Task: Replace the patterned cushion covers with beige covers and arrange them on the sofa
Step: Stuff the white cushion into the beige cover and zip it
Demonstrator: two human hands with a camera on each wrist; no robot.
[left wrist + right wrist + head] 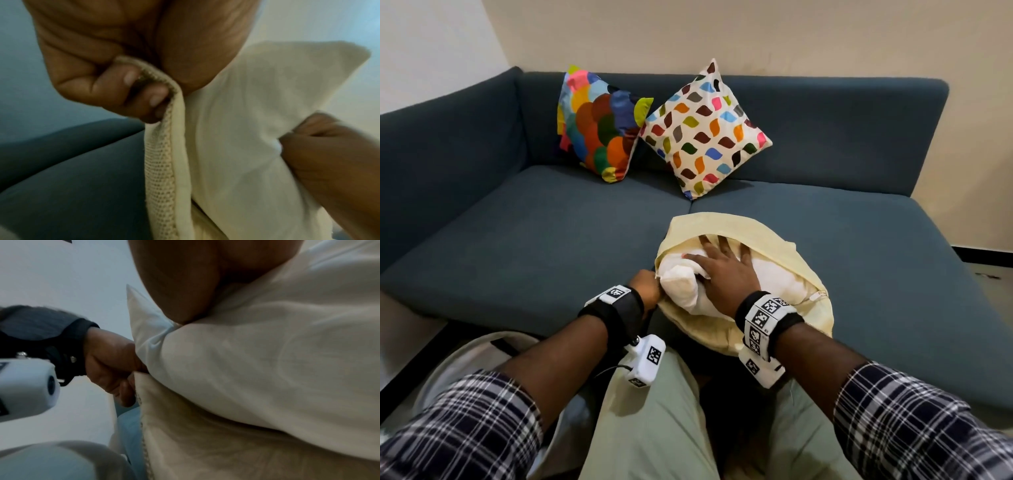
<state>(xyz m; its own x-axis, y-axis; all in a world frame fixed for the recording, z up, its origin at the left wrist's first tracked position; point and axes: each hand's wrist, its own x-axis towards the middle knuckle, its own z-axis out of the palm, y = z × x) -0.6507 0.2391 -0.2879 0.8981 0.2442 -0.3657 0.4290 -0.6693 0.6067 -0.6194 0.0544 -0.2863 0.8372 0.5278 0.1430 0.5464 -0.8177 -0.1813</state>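
Note:
A white cushion insert [774, 274] lies half inside a beige cover [726, 226] at the front edge of the blue sofa [517, 233]. My left hand [645, 286] grips the cover's open edge [164, 154] at its left corner, fingers curled round the hem. My right hand [722, 265] lies flat on the insert, fingers spread, with the fingertips reaching under the cover's upper flap. The insert's near left corner [246, 113] sticks out of the opening. Two patterned cushions lean on the backrest: a multicoloured scale one [599, 123] and a white leaf-print one [705, 130].
The sofa seat to the left and right of the beige cover is bare. A pale grey fabric item [465, 370] sits on the floor by my left knee. My legs in light trousers [654, 428] are against the sofa front.

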